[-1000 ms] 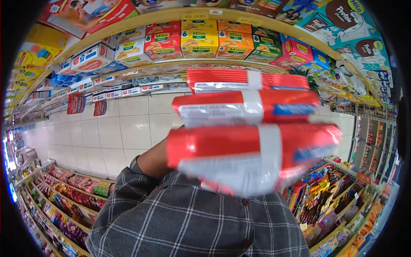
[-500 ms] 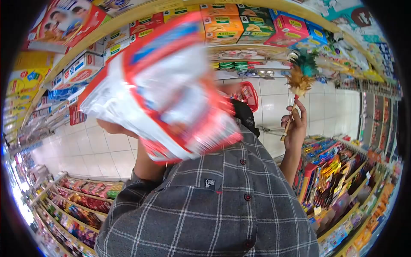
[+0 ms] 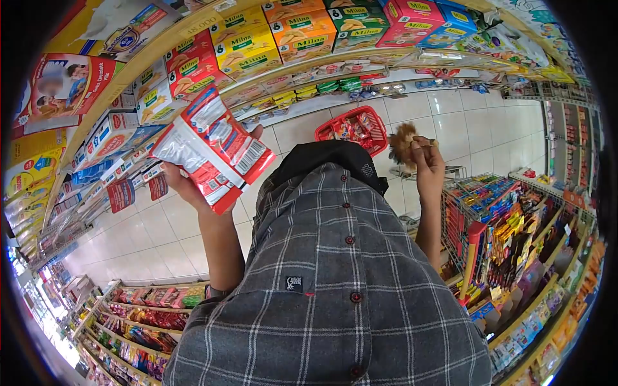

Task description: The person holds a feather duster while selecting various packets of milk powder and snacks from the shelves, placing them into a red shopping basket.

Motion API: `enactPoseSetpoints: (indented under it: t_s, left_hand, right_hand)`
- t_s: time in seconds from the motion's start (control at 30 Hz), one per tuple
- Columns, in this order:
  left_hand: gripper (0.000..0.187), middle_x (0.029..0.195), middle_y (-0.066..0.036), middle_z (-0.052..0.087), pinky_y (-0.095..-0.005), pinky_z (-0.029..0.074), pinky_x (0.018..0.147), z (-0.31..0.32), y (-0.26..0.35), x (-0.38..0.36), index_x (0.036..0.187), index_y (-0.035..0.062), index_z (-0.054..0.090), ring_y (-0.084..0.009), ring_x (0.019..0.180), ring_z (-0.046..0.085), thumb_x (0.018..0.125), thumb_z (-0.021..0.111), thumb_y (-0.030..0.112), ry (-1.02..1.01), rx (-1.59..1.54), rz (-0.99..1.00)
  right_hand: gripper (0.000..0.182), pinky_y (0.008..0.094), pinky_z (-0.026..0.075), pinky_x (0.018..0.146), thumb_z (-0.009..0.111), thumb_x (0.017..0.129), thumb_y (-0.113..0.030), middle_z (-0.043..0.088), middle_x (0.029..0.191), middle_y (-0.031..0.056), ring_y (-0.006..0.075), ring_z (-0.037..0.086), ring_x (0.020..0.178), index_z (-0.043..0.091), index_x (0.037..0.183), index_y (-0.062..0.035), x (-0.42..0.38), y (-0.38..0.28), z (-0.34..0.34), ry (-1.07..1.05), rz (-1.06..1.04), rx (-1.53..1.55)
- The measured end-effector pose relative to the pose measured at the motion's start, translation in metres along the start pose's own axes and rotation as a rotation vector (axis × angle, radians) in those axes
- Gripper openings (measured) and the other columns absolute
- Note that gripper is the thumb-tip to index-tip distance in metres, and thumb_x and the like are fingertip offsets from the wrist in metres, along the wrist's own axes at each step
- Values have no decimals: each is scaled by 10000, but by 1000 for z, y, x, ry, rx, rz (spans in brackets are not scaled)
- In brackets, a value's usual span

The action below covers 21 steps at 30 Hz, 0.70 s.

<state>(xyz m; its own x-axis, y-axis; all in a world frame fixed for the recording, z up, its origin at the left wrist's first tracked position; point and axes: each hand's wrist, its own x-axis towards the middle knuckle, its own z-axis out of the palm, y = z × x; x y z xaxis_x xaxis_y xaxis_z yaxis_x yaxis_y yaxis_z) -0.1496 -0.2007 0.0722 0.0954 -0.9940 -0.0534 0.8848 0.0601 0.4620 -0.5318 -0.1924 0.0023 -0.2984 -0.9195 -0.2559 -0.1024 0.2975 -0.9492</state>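
My left hand (image 3: 185,185) is closed on a red and white pouch (image 3: 212,157), gripping its lower left side, and fingertips show at its right edge. A barcode and small print face up; its top end tilts away from me. My right hand (image 3: 430,164) is closed around the short handle of a feather duster (image 3: 403,145). Its brown feathers point to the left and most of the handle is hidden by the fingers. Between the two hands, a red shopping basket (image 3: 377,147) with packets in it stands on the floor beyond my body.
Ahead, a shelf carries colourful Milna boxes (image 3: 248,48), with more packets below. White boxes (image 3: 112,135) line the left shelf. To the right stands a wire rack (image 3: 463,225) of snack packets. Several snack shelves (image 3: 141,315) lie behind on the left. The floor (image 3: 174,238) is tiled.
The pouch, blurred and close to the camera before, is now lower and further left. The duster has turned from pointing away to pointing left. The view has shifted, showing more of the basket.
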Motion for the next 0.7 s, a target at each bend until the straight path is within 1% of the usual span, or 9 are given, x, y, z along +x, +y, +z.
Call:
enactPoseSetpoints:
  t_s: [0.13, 0.17, 0.27, 0.3, 0.4, 0.43, 0.53, 0.63, 0.7]
  left_hand:
    - [886, 1490, -84, 370, -754, 222, 1062, 4, -6, 1, 1483, 178, 282, -364, 1311, 433, 820, 469, 734, -76, -61, -47]
    - [962, 1418, -130, 444, -732, 253, 1066, 13, -6, 1, 1468, 133, 289, -361, 1219, 522, 758, 594, 706, 95, 53, -44]
    - [930, 1421, -129, 445, -728, 249, 1071, 17, -4, 3, 1463, 138, 304, -359, 1240, 504, 773, 584, 696, 160, 25, -7]
    - [905, 1436, -119, 432, -731, 239, 1074, 9, -1, 3, 1463, 147, 307, -354, 1262, 486, 789, 572, 690, 162, 84, 11]
    - [876, 1481, -84, 387, -754, 193, 1073, 3, 2, 6, 1479, 179, 284, -363, 1311, 431, 812, 515, 697, 140, 18, 4]
    - [877, 1481, -83, 387, -751, 186, 1079, 7, 1, 6, 1476, 179, 289, -360, 1325, 414, 805, 538, 685, 201, 95, 32]
    - [872, 1479, -82, 390, -748, 185, 1081, 11, -2, 8, 1473, 178, 295, -357, 1327, 411, 806, 544, 681, 177, 101, 17]
    - [842, 1488, -72, 373, -749, 192, 1077, 4, -3, 8, 1465, 175, 312, -348, 1345, 386, 825, 529, 678, 132, 92, -9]
    - [818, 1492, -69, 366, -751, 197, 1073, 4, -4, 8, 1461, 174, 319, -346, 1350, 378, 841, 517, 670, 147, 96, -11]
  right_hand:
    - [224, 241, 484, 773, 606, 963, -176, 651, 846, 28, 88, 607, 799, 618, 1089, 8, 2, 3, -1, 11, 30, -48]
    - [223, 239, 481, 765, 608, 962, -180, 649, 842, 26, 84, 602, 794, 622, 1080, 8, 2, 3, -3, 21, 32, -56]
    - [221, 232, 471, 739, 615, 960, -193, 644, 831, 21, 74, 588, 775, 634, 1056, 5, 4, 6, -10, 50, 25, -96]
    - [221, 229, 466, 728, 616, 960, -197, 643, 828, 19, 72, 584, 768, 637, 1050, 3, 5, 10, -14, 59, 17, -120]
    - [217, 220, 449, 704, 624, 955, -203, 643, 825, 18, 72, 577, 747, 645, 1037, -3, 6, 17, -22, 75, 11, -177]
    - [216, 217, 444, 697, 627, 953, -204, 643, 824, 19, 72, 576, 741, 646, 1034, -5, 6, 18, -23, 79, 11, -194]
    - [214, 215, 442, 683, 642, 942, -206, 643, 810, 24, 75, 579, 732, 649, 1025, -9, 4, 14, -23, 66, 63, -206]
    - [215, 209, 414, 576, 648, 931, -198, 579, 713, -14, 53, 547, 653, 649, 1003, 4, 1, 16, -18, 100, -9, -163]
    - [194, 223, 429, 587, 645, 929, -180, 582, 716, -7, 64, 563, 674, 646, 985, 5, 2, 25, -20, 123, -58, -205]
